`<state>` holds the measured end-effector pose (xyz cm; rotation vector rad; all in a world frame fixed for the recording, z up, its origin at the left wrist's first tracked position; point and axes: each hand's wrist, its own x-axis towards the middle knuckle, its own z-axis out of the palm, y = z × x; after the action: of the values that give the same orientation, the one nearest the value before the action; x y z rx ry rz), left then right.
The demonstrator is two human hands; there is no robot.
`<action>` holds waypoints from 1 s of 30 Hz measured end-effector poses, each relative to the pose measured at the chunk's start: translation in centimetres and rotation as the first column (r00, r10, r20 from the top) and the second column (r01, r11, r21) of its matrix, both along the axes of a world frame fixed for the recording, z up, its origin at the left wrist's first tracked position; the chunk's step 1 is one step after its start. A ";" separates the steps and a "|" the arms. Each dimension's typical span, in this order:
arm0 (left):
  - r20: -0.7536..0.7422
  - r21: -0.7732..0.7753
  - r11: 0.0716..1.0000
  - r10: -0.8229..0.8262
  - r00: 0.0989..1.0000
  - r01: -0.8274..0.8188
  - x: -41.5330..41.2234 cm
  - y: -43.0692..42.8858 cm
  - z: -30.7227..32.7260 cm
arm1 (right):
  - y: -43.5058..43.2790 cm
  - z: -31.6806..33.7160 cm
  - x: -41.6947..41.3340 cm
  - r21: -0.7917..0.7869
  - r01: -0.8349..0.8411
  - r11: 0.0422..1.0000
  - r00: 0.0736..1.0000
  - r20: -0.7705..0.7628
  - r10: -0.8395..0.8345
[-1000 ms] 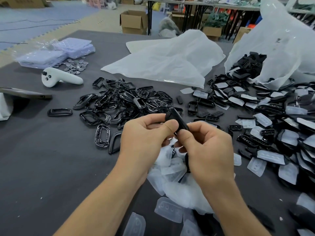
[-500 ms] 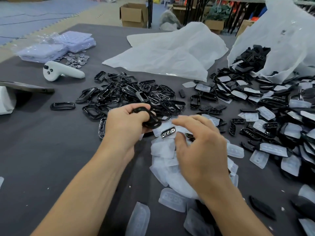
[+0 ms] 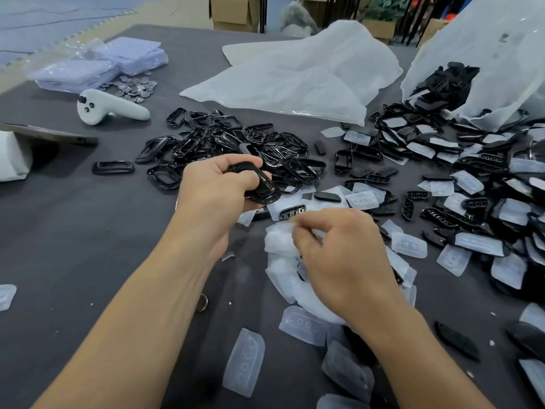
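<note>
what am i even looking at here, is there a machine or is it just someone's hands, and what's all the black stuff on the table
No machine here: these are a person's two bare hands, filmed by a camera worn on their head, looking down. The left hand grips a black plastic frame. The right hand touches a pile of clear pads; whether it pinches one is unclear. On the dark table lie a heap of black frames, more black parts at the right, a white plastic bag, a white controller and coins.
</note>
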<state>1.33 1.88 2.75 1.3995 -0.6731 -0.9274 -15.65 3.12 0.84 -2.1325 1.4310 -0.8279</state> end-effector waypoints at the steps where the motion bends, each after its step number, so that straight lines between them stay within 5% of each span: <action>1: 0.008 -0.006 1.000 0.003 1.000 -0.003 0.0 0.3 0.0 | -0.1 0.2 -0.1 0.065 0.005 0.998 0.993 0.115 -0.012; 7: 0.163 0.050 0.998 -0.033 0.986 0.026 -1.6 3.0 -1.3 | -0.6 2.3 -0.9 0.369 -0.041 0.929 0.666 0.703 -0.250; 11: 0.193 0.049 0.994 -0.106 0.975 0.099 -3.4 3.2 -1.3 | -0.5 2.9 -1.5 0.517 -0.228 0.825 0.533 0.775 -0.338; 17: 0.062 0.020 0.991 -0.131 0.989 0.130 -4.1 3.3 -1.0 | -0.7 2.7 -1.5 0.505 -0.396 0.767 0.388 0.849 -0.359; 24: -0.033 -0.065 0.983 -0.176 0.984 0.174 -4.1 3.4 -0.6 | -1.2 2.0 -1.7 0.422 -0.292 0.858 0.535 0.816 -0.219; 30: -0.031 -0.076 0.983 -0.171 0.985 0.168 -4.0 3.2 -0.6 | -1.3 1.9 -1.5 0.371 -0.304 0.877 0.555 0.818 -0.153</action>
<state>-2.67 5.07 2.16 1.2718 -0.8001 -1.0499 -17.13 1.85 2.72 -1.1044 0.8557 -1.0988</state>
